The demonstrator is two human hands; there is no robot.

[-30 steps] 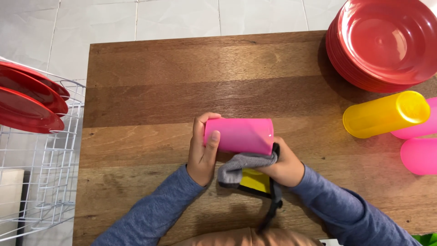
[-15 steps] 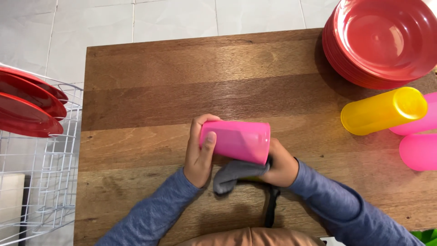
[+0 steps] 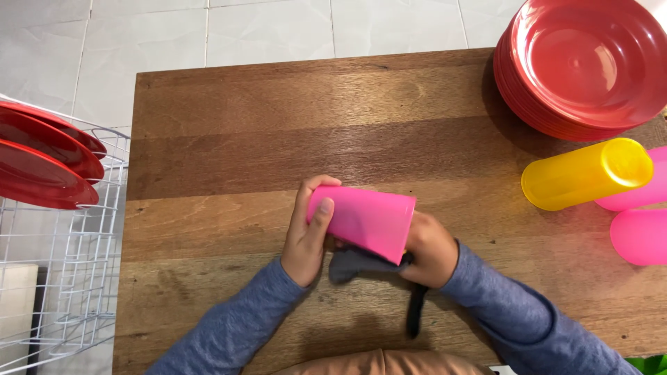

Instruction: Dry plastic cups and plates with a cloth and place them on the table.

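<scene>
Head view, the only one supplied: wiping of a pink cup (image 3: 365, 221) is judged to be the step in hand. The cup lies on its side, tilted, above the near middle of the wooden table (image 3: 278, 118), carried between both hands. The left hand (image 3: 306, 239) is clasped around the cup's closed base, thumb laid across the wall. The right hand (image 3: 431, 250) is closed on a grey cloth (image 3: 354, 264) pressed against the cup's underside near the open rim; a dark strap hangs from the cloth toward six o'clock.

Judgement: the next move calls for turning the cup against the cloth while the base grip holds firm, as the smooth plastic could slip.

Condition of the cup: opaque bright pink, slightly tapered, glossy, no mark or crack visible; whether it is wet cannot be told.

Surroundings: at two o'clock, a stack of red plates (image 3: 590, 62); at three o'clock, a yellow cup (image 3: 583, 173) on its side, touching further pink cups (image 3: 639, 236). At nine o'clock, a white wire rack (image 3: 76, 278) holds red plates upright.
</scene>
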